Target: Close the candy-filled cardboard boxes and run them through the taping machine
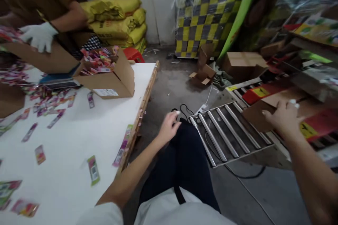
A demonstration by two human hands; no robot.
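My left hand (169,126) hangs in the air over my dark trousers, between the white table and the roller conveyor (227,133). Its fingers are loosely bent and apart, and nothing shows in them. On the right, my right hand (286,117) is at a cardboard box (257,114) on the conveyor line, fingers spread over its near side. Whether it presses on the box or only hovers is hard to tell. White coverings show on some fingertips of both hands. Red guards (266,91) with yellow labels flank the box.
Small colourful packets (93,170) lie scattered on the white table (68,133). An open carton (113,81) full of packets stands there. A co-worker's gloved hand (41,37) rests at another carton. Yellow sacks (118,21), a wrapped stack (206,24) and floor cables (248,175) are around.
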